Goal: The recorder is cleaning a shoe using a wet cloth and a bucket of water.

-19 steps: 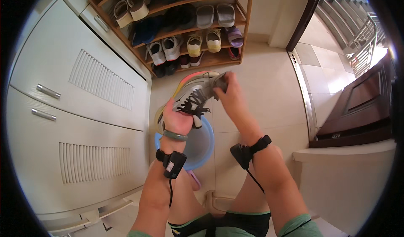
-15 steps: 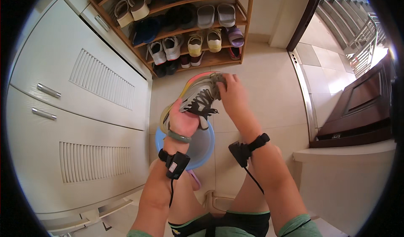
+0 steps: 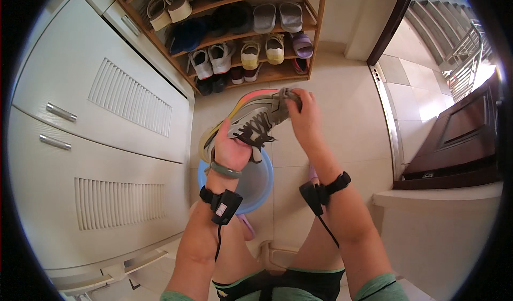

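Observation:
A grey sneaker [image 3: 255,116] with dark laces and a yellow-and-red sole is held up over a blue basin [image 3: 265,186]. My left hand [image 3: 233,147] is closed around its middle from below, the thumb up along the side by the sole. At the sneaker's heel end, my right hand [image 3: 305,111] has its fingers bent and pinched on a grey, bunched soft part. Whether that is the collar lining or a separate cloth cannot be made out. The toe points toward the lower left, and part of the basin is hidden behind my left hand and the sneaker.
A wooden shoe rack [image 3: 278,72] with several pairs of shoes and slippers stands ahead. White louvred cabinets [image 3: 133,156] line the left. On the right, a dark door [image 3: 454,130] stands open toward stairs [image 3: 435,25]. A black strapped device [image 3: 223,205] sits on each forearm.
My right hand has shifted slightly right along with the heel end of the sneaker. The left hand keeps its hold, nearly in the same place.

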Tool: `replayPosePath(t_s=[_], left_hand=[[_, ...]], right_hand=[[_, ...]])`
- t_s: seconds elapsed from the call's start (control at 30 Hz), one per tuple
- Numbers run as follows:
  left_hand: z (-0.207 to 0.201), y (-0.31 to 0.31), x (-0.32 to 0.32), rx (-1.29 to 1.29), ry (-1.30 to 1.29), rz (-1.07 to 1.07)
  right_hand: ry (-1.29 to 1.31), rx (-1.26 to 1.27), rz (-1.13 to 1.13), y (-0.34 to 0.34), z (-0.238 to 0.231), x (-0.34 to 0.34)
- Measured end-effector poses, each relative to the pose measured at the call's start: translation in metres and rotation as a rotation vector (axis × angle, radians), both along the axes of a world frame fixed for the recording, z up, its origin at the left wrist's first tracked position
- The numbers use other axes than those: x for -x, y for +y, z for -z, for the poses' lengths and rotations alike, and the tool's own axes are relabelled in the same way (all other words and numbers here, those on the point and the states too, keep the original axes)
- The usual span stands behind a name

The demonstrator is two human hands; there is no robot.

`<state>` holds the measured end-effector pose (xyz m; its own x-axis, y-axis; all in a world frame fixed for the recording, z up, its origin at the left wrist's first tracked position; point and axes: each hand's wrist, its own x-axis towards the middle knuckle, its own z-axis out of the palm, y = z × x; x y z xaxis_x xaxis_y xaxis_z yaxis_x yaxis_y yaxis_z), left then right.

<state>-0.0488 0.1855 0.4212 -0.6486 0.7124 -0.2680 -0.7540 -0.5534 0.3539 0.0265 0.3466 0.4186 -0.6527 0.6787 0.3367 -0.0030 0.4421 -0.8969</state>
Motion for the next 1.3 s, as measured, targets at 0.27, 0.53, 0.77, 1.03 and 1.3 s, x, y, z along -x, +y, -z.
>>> replayPosePath(t_s=[0.27, 0.53, 0.77, 1.03, 1.3], left_hand=[[0.005, -0.004, -0.009, 0.044, 0.115, 0.089], [-0.003, -0.012, -0.010, 0.208, 0.192, 0.081], [-0.019, -0.036, 0.013, 0.071, 0.140, -0.085], [-0.032, -0.043, 0.015, 0.034, 0.159, -0.073], [-0.013, -0.042, 0.016, 0.385, 0.420, 0.023]], right_hand=[[-0.141, -0.178, -0.028, -0.035, 0.004, 0.013], [-0.187, -0.225, -0.212, -0.074, -0.018, 0.012], [-0.473, -0.318, 0.056, 0.008, 0.029, 0.010], [0.111, 0.464, 0.036, 0.000, -0.008, 0.014], [0.076, 0.215, 0.027, -0.007, 0.013, 0.033]])
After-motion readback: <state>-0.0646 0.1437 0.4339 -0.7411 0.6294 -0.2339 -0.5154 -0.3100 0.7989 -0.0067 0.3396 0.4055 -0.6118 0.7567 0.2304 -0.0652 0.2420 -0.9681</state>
